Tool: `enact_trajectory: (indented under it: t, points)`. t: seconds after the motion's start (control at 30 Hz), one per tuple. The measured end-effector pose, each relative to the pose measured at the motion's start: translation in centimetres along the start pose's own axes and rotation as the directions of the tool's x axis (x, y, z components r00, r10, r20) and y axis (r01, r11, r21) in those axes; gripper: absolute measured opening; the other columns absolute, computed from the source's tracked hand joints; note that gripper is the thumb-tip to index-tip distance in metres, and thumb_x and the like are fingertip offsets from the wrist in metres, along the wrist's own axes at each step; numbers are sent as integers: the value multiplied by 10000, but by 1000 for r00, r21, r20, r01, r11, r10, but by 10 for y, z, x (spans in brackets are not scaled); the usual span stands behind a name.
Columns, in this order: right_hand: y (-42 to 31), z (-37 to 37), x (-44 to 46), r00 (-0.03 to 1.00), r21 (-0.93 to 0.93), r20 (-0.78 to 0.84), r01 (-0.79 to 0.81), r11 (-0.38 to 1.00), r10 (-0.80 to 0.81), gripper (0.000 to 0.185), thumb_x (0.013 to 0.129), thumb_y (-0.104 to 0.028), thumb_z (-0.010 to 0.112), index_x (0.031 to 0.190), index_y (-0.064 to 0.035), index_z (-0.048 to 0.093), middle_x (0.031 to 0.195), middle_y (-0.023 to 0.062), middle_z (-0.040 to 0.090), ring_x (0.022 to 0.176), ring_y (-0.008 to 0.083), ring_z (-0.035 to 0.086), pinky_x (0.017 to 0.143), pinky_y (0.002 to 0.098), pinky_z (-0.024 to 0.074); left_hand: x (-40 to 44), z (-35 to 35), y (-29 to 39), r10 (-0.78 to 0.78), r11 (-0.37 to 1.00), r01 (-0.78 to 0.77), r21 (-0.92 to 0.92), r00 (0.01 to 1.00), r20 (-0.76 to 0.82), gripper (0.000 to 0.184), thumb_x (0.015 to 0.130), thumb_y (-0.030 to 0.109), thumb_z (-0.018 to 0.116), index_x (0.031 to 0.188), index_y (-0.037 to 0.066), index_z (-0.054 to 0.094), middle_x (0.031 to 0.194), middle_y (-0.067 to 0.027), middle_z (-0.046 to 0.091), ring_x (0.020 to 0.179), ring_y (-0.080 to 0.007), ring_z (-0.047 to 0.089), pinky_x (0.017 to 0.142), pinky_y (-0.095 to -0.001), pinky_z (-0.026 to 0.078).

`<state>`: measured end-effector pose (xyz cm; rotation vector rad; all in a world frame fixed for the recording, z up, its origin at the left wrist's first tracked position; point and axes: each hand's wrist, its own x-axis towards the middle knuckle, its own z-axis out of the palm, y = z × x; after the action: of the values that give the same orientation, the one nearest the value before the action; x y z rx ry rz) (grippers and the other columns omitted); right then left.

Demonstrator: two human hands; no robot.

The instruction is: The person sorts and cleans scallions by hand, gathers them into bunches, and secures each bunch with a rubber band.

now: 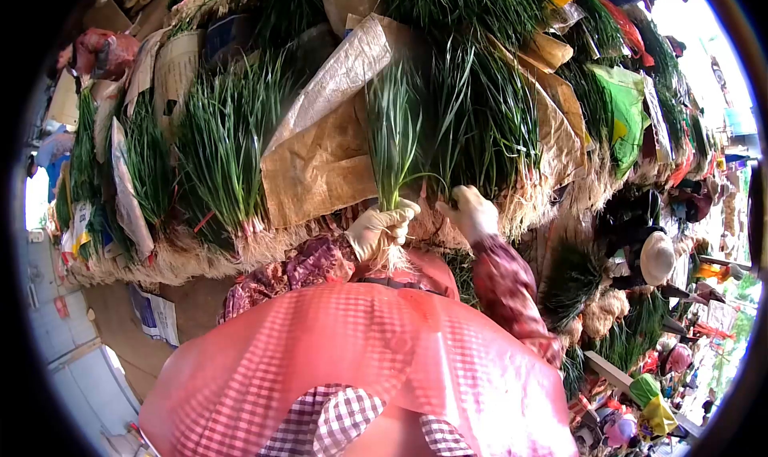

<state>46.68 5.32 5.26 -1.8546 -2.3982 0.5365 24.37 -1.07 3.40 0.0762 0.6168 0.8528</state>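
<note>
My left hand (386, 231), in a pale glove, is closed around a bunch of green onions (392, 129). The leaves stand upright above the fist, and the pale roots hang out below it. My right hand (474, 214), also gloved, is at the root ends of the heaped green onions (488, 129) just to the right. Its thumb and forefinger are apart, with nothing visible between them; the other fingers are partly hidden. One long leaf curves from the held bunch towards the right hand.
Brown paper sheets (320, 169) separate the stacked bunches. More green onions (228, 145) stand on the left. A green plastic bag (622, 109) lies at the upper right. Another person, wearing a pale hat (658, 259), is at the right. My red apron (352, 337) fills the foreground.
</note>
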Motion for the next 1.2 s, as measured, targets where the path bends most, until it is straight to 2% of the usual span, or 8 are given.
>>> enact_trajectory:
  t: [0.13,0.2,0.33,0.6,0.8,1.0,1.13,1.2]
  points:
    - [19,22,17,984,295,136,-151,943,115,244,804,-279,685,915,-64,653,789,97,652,671,249,628,626,331,498,-19,28,12,164,986,-161,49,984,-66,205,892,96,603,1079,19,566,700,9,513,574,-82,463,508,-225,384]
    - [19,4,-2,917,838,346,-397,374,198,225,851,-235,662,957,-36,664,750,24,643,609,121,582,575,249,465,-25,12,20,266,962,-255,-102,957,114,172,896,115,605,1046,50,552,722,20,525,591,-90,489,532,-240,429]
    - [22,-7,-16,880,890,455,-449,-75,135,200,902,-186,603,1027,-34,640,920,39,680,615,50,538,542,188,402,-12,9,23,317,945,-323,-54,944,-94,203,889,146,619,1057,53,554,716,27,515,606,-92,491,540,-240,437]
    - [19,-12,-4,965,461,-263,133,878,-8,677,793,-8,689,1391,-123,392,1308,120,504,650,100,598,728,210,548,-10,16,7,129,977,-106,183,985,-119,307,896,238,628,1122,34,584,741,23,572,601,-82,537,531,-236,453]
    - [-49,-4,37,849,247,-175,528,812,-499,257,832,-217,644,1053,-86,643,965,120,661,734,234,660,632,332,530,-11,47,6,100,952,-8,306,954,-284,177,900,244,622,999,100,594,684,23,540,537,-75,480,442,-214,373]
    - [-29,-14,6,882,354,-341,440,825,-324,28,764,-84,623,791,-82,627,687,80,624,568,224,611,528,328,500,-1,49,-8,122,940,-27,340,957,-263,191,941,220,551,1065,77,574,616,40,459,509,-68,417,421,-206,325]
    - [77,-16,-49,985,328,121,-158,931,124,127,822,-156,584,722,-105,642,753,74,661,659,200,652,607,323,530,-31,42,1,64,990,-78,116,991,119,257,939,224,553,1088,16,546,585,13,447,471,-80,412,393,-233,345]
    - [98,5,-95,647,-127,761,81,989,45,199,869,-255,548,810,-103,662,807,81,671,710,196,661,681,331,542,-39,29,8,126,978,-138,156,988,89,260,930,220,571,1077,8,540,585,7,456,470,-86,424,412,-242,371]
